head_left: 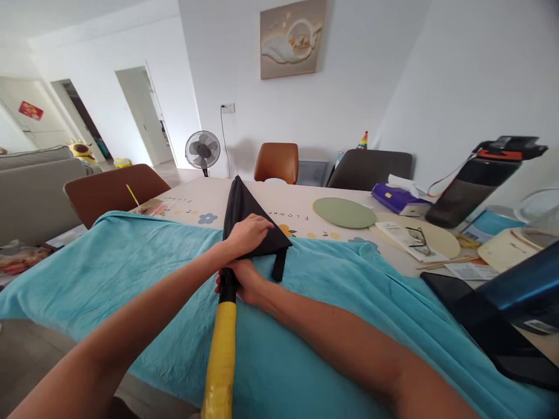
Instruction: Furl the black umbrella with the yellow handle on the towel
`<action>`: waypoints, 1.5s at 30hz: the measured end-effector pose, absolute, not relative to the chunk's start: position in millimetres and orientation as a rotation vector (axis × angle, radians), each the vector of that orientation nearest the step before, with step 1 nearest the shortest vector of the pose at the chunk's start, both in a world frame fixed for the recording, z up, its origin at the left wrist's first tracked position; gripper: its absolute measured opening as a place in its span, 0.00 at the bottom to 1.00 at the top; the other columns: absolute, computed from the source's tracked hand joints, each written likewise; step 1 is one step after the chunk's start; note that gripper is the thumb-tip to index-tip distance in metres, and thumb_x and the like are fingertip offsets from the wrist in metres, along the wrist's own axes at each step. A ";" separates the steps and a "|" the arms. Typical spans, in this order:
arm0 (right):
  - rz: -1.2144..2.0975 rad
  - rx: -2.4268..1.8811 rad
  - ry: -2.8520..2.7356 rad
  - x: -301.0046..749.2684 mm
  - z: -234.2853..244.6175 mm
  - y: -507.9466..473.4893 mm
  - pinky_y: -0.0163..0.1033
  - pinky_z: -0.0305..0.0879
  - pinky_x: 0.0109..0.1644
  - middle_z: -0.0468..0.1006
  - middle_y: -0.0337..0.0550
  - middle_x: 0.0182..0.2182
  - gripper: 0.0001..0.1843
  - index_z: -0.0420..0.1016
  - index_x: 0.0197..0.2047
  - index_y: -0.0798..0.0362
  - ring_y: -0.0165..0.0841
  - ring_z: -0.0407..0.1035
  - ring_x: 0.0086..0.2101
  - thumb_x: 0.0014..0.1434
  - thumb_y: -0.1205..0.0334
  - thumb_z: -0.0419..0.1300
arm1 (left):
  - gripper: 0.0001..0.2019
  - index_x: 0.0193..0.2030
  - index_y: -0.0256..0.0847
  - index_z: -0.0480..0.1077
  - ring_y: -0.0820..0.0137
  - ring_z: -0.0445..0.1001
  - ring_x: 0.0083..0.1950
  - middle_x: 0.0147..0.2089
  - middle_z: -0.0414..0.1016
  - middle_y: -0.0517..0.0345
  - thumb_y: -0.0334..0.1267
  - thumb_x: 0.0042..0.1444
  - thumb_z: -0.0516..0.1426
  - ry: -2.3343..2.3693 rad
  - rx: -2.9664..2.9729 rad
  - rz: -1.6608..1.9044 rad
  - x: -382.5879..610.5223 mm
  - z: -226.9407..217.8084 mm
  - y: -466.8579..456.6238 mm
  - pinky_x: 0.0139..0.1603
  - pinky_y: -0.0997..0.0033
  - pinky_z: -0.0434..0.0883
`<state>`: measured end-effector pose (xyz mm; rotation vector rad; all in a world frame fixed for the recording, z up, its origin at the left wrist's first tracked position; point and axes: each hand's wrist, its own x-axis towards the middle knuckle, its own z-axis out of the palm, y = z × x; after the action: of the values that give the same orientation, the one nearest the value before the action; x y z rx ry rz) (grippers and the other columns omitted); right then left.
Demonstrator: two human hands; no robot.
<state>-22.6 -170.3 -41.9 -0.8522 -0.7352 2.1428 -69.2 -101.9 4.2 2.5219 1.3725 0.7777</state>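
A black umbrella [239,209] with a yellow handle [220,349] lies lengthwise in front of me, its tip pointing away over the table. Its fabric is loosely folded, with a flap spread to the right and a short black strap [279,265] hanging from the flap's corner. My left hand [250,234] rests on top of the fabric, fingers laid across it toward the right; its thumb is hidden. Just below, my right hand [243,280] is wrapped round the black section between fabric and handle.
A turquoise blanket [140,262] covers the table's near side. On the right are a green oval mat [344,212], a purple tissue box [399,199], glasses [418,237], a dark bottle [474,186], a black tablet-like slab [519,358] and a blue cylinder [528,291]. Chairs [276,162] stand beyond.
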 end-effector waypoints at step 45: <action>2.288 -0.896 -0.654 -15.4 -34.2 -167.9 0.35 0.66 0.22 0.67 0.38 0.18 0.09 0.62 0.28 0.57 0.28 0.64 0.19 0.52 0.60 0.58 | 0.08 0.24 0.37 0.66 0.77 0.67 0.24 0.25 0.67 0.62 0.31 0.40 0.46 1.607 1.143 1.783 -243.4 -51.3 -111.7 0.26 0.76 0.69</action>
<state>-15.4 -167.9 -34.2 -0.8964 -0.6544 2.2878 -243.4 -111.7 -51.3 1.1432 1.6071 1.7833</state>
